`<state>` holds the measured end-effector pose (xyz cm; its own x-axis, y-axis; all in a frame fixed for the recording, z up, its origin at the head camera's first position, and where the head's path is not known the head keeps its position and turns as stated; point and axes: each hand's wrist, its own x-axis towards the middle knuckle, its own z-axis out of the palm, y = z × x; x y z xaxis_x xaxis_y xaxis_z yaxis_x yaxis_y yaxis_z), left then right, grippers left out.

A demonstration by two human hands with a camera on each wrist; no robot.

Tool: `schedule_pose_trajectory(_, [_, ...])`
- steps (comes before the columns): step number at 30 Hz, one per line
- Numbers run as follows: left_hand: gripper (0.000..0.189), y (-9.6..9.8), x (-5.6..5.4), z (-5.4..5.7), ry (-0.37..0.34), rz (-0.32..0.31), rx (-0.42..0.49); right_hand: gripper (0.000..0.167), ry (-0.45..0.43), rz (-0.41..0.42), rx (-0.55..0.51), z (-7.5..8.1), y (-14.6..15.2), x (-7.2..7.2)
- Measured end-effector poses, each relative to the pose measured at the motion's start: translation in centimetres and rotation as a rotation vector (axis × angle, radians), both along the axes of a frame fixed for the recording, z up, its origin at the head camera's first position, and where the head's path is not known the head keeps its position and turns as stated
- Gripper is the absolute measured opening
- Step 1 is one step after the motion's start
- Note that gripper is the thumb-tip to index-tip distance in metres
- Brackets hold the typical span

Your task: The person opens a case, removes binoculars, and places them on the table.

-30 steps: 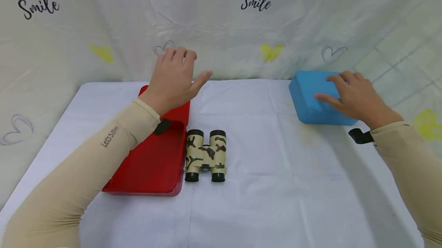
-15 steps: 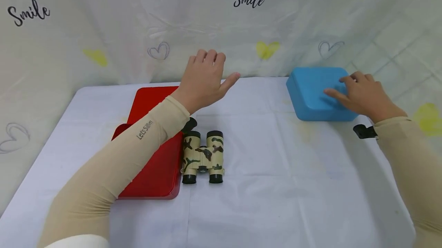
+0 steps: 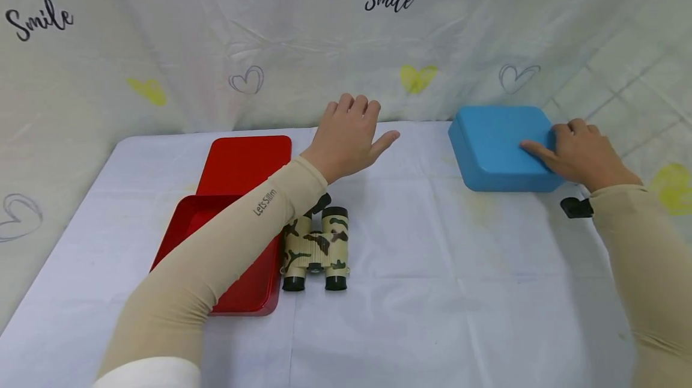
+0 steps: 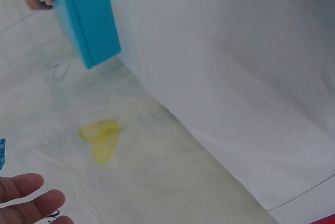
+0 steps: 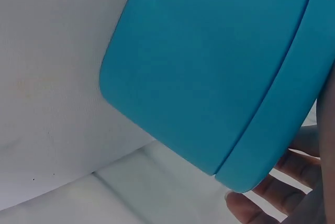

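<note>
A blue box (image 3: 500, 142) with its lid closed stands at the back right of the table. My right hand (image 3: 586, 154) grips its right edge, the thumb over the lid and the fingers curled at the side; in the right wrist view several fingers (image 5: 280, 192) reach round the lid's corner. My left hand (image 3: 348, 136) hovers over the table's back middle, fingers loosely spread, holding nothing. Below its wrist lies a pair of camouflage binoculars (image 3: 336, 250), the upper left part hidden by the arm. Left of them is an open red box (image 3: 254, 298), partly covered by the left sleeve.
The red box's lid (image 3: 251, 157) lies folded back behind it. A white cloth (image 3: 411, 316) covers the table. Behind hangs a pale sheet (image 3: 324, 27) printed with hearts and "Smile", close to the table's back edge.
My left hand has moved right and slightly nearer, away from above the red box. My right hand has shifted from over the blue lid to its right edge and now grips there.
</note>
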<state>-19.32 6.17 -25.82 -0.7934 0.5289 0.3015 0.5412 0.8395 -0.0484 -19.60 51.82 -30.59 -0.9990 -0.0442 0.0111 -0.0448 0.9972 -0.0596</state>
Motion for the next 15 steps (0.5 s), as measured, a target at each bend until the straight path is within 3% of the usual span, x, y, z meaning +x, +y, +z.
schedule_pose_trajectory(6, [0.059,1.1,-0.2,-0.8,0.001,-0.004,-0.02,0.1,-0.086,-0.029,-0.023,0.0,0.7,-0.2])
schedule_pose_trajectory(15, [0.059,3.4,-0.4,-2.1,0.018,-0.021,-0.03,0.112,-0.202,-0.125,-0.136,-0.2,0.7,-0.7])
